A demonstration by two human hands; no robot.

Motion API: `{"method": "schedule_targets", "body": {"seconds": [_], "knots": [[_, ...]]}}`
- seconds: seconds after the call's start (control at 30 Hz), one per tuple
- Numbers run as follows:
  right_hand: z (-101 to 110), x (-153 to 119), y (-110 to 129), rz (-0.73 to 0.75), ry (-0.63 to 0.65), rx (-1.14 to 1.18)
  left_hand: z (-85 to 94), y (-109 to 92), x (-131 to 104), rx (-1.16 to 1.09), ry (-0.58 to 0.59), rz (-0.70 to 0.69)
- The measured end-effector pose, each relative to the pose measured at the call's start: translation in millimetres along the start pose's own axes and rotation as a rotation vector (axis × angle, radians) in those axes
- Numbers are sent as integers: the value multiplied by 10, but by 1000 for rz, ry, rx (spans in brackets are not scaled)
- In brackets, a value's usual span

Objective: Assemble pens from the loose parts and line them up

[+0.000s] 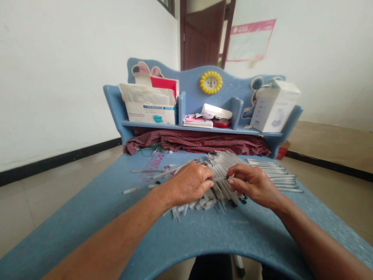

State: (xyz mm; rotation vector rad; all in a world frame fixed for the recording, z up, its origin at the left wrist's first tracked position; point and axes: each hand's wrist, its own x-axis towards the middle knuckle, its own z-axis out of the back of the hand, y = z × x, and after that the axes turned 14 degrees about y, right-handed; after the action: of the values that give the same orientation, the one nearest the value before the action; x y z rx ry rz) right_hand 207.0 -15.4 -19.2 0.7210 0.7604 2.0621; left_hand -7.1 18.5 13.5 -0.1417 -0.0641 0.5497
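Observation:
Over the middle of the desk, my left hand (pixel 194 182) is closed around a translucent pen barrel (pixel 218 179), which lies roughly level and points right. The fingertips of my right hand (pixel 253 184) pinch a small dark end piece (pixel 227 177) at the barrel's right end; whether it sits inside the barrel I cannot tell. Beneath and behind both hands spreads a heap of similar clear barrels (pixel 223 161). Pale pen caps (pixel 205 203) lie loose at the near side of the heap. To the right, several pens with dark lines inside (pixel 272 175) form a neat row.
The blue desk (pixel 239 237) has a curved front edge. At its back, a shelf holds a mask box (pixel 154 112), notebooks (pixel 198 123), a red round tin (pixel 221 123) and a white box (pixel 274 109). Checkered cloth (pixel 198 142) lies below. Loose pieces (pixel 129 191) are scattered left.

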Motion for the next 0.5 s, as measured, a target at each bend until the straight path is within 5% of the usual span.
{"method": "schedule_targets", "body": {"seconds": [0.5], "knots": [[-51, 80, 20, -59, 50, 96, -34, 31, 15, 120, -74, 55]]}}
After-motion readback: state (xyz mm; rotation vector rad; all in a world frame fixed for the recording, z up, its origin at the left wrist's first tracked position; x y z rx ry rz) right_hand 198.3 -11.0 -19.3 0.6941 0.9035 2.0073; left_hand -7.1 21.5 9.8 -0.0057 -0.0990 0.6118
